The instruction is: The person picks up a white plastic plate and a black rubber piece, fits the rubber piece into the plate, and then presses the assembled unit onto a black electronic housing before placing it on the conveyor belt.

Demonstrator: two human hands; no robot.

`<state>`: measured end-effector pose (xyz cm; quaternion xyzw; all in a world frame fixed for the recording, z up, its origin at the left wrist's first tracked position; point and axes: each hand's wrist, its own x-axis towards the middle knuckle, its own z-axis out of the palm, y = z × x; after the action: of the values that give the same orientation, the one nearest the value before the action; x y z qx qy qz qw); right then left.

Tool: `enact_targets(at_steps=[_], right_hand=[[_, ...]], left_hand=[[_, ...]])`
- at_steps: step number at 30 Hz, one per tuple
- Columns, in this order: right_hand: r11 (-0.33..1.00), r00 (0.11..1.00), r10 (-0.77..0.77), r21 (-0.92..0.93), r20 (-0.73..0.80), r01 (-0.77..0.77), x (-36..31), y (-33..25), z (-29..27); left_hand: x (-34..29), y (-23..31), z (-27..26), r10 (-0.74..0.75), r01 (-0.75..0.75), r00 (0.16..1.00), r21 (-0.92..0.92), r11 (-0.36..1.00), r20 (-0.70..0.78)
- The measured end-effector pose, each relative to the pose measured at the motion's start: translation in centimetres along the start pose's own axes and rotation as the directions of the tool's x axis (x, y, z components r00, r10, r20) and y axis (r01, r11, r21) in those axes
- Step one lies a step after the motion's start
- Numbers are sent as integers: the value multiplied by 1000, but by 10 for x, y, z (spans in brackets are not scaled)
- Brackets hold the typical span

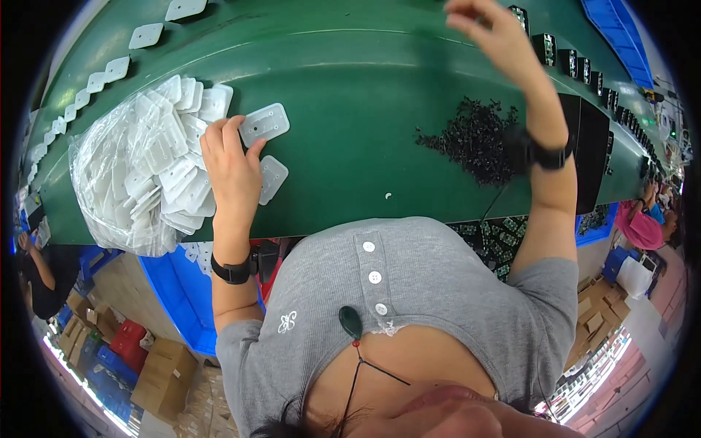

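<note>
On my far left a crinkled clear plastic bag (pixel 120 175) lay open on the green conveyor belt (pixel 365 109), spilling a heap of flat white plastic plates (pixel 175 160), each rectangular with rounded corners and small holes. More of the same plates ran in a line (pixel 95 80) along the belt's far edge. Next I saw the left hand (pixel 230 164), fingers spread and flat, fingertips pressing on one plate (pixel 264 124) just beside the heap; it gripped nothing. A second loose plate (pixel 272 179) lay right under that hand's thumb side. The belt looked smooth and matte. Further right sat a loose mound of tiny black parts (pixel 475 139), rough and spiky in outline. Above it the right hand (pixel 485 25) was raised at the top edge, fingers curled loosely; I could not tell whether it pinched anything. At far right a row of dark boxy units (pixel 577 66) lined the belt.
</note>
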<state>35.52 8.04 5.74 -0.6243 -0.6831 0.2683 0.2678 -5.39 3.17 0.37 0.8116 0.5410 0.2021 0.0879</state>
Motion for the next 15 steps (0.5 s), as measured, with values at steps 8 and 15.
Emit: enact_targets(at_steps=[8, 15], right_hand=[[965, 988, -152, -209, 31, 156, -112, -39, 66], [945, 975, -201, -244, 94, 218, -128, -51, 94]], left_hand=[[7, -3, 8, 1, 0, 1000, -120, 993, 13], [1, 14, 13, -47, 60, 997, -277, 959, 55]])
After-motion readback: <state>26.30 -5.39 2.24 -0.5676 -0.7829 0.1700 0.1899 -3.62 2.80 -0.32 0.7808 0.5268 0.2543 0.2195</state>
